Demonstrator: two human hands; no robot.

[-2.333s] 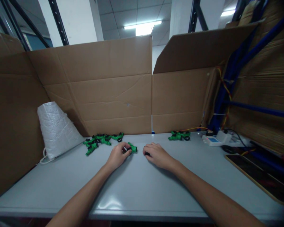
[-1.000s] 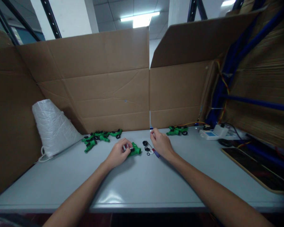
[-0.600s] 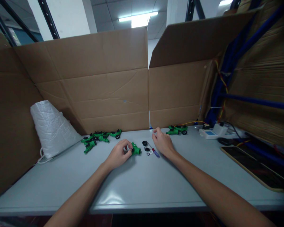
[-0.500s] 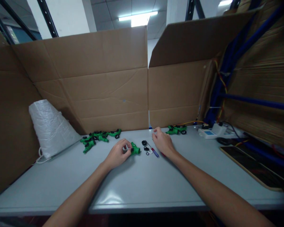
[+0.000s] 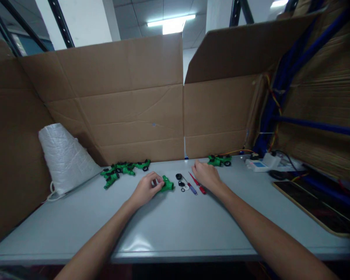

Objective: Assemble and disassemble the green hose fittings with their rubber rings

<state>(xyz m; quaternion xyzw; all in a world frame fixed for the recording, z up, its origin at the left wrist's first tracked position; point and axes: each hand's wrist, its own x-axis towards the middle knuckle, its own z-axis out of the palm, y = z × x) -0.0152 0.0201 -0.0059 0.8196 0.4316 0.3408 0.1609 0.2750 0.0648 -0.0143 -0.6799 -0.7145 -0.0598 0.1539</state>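
My left hand (image 5: 148, 188) is closed on a green plastic pipe fitting (image 5: 167, 184) with a side branch, held low over the table. To the right, my right hand (image 5: 206, 174) rests low near the table with its fingers curled down; anything in them is hidden. Just left of that hand lies a red screwdriver (image 5: 201, 189), and beside it a screwdriver with a purple-blue handle (image 5: 192, 189). Small parts sit between the hands: a round black cap (image 5: 179, 176), a black piece (image 5: 181, 183), a white ring (image 5: 186, 187) and a small black ring (image 5: 182, 190).
Several green fittings with black parts (image 5: 126, 170) lie at the back left, more (image 5: 218, 160) at the back right. A white sack (image 5: 67, 159) leans at left. Cardboard walls (image 5: 134, 116) enclose the table (image 5: 163, 233). A power strip (image 5: 258, 166) and a dark panel (image 5: 312, 206) are at right.
My right hand has shifted slightly right and its fingers have curled down, uncovering the red screwdriver. My left hand keeps hold of the green pipe fitting in nearly the same place.
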